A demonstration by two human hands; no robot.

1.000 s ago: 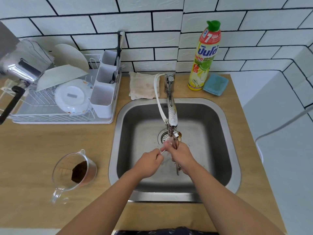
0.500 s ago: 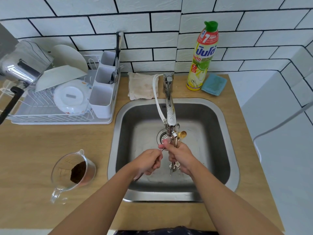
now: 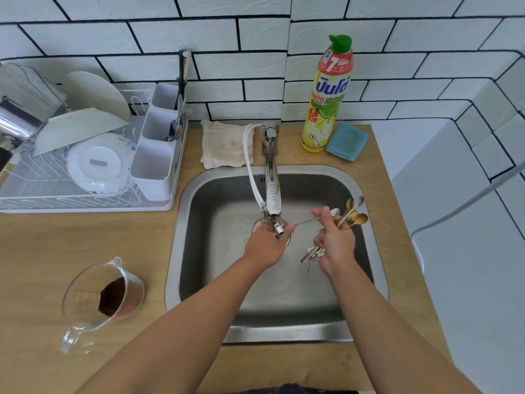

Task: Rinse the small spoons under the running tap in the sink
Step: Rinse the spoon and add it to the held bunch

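Head view. My right hand [image 3: 335,241] grips a bunch of small spoons [image 3: 350,214], fingers curled round the handles; the gold and silver bowls fan out up and to the right, and flower-shaped handle ends [image 3: 314,253] show below the fist, all over the right half of the sink [image 3: 375,231]. My left hand [image 3: 267,245] sits just under the spout of the tap [image 3: 271,194]; a thin spoon handle [image 3: 305,221] runs between the two hands, but I cannot tell how the left fingers hold it. Behind the sink: detergent bottle [image 3: 326,95], blue sponge [image 3: 346,142], cloth [image 3: 224,143]. Left: dish rack [image 3: 85,166], glass jug [image 3: 105,294].
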